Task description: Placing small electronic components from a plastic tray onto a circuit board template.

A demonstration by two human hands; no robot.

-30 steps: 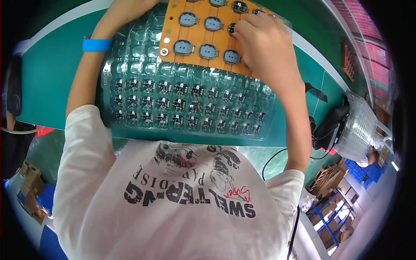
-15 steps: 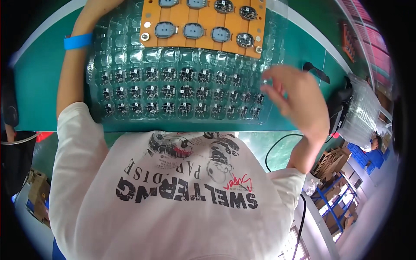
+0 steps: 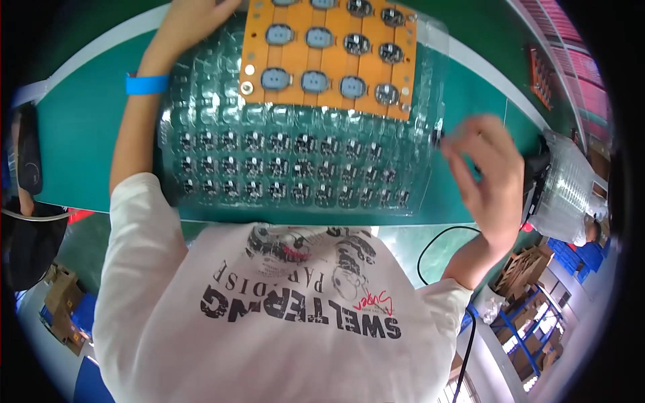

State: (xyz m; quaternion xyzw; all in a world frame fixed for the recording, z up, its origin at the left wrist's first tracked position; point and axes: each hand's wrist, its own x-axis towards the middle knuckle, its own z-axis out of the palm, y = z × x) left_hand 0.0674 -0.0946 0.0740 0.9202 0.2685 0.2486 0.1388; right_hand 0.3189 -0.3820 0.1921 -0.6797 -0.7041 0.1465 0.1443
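My right hand point(image 3: 489, 176) is right of a clear plastic tray point(image 3: 430, 158), its thumb and fingertips pinched on a small dark circuit board point(image 3: 438, 138). Rows of similar small circuit boards point(image 3: 305, 144) sit in the tray's near pockets; those farther up look vacant. Across the tray's far part lies an orange fixture plate point(image 3: 336, 101) with rounded grey seats point(image 3: 275, 79), several of them bearing round dark boards point(image 3: 356, 44). My left hand point(image 3: 196, 21), blue band at the wrist, reaches to the plate's far left edge. Its fingertips are cut off by the frame.
The green table point(image 3: 80, 161) has a pale curved border. A dark device point(image 3: 28, 151) stands at its left end. At the right are a black object point(image 3: 535, 164) and stacked clear trays point(image 3: 564, 188). A black cable point(image 3: 430, 245) loops below the table's edge.
My right hand has moved right, off the tray, with a circuit board from the right end of the middle filled row. The whole view has shifted, showing more of the orange plate.
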